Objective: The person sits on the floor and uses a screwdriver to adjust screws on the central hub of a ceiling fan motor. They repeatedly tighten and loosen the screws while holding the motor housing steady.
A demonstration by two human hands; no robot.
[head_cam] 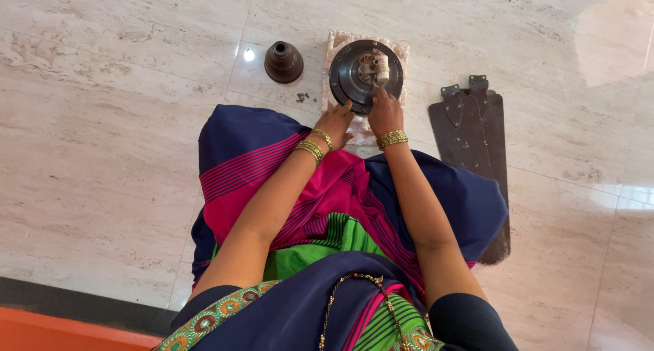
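1. Far to my left, a dark cone-shaped cover (283,61) stands on the pale marble floor (122,119), apart from everything else.
2. Just near it and a little to the right, a few small dark screws (302,97) lie loose on the floor.
3. My left hand (336,122) rests with its fingertips on the near-left rim of the round motor, fingers spread and pressing rather than gripping. Gold bangles (315,145) sit on that wrist.
4. The round dark motor (354,75) lies flat on a pale folded cloth (336,39), straight ahead of my knees. At its centre a small light-coloured part with wires (374,65) stands up.
5. My right hand (385,111) lies on the near side of the motor, fingers reaching toward that centre part; I cannot tell whether they pinch anything. The two hands are close side by side, not touching.
6. To the right, dark fan blades (477,140) lie stacked flat on the floor, running from far to near, their near end beside the edge of my blue and pink skirt (340,187).
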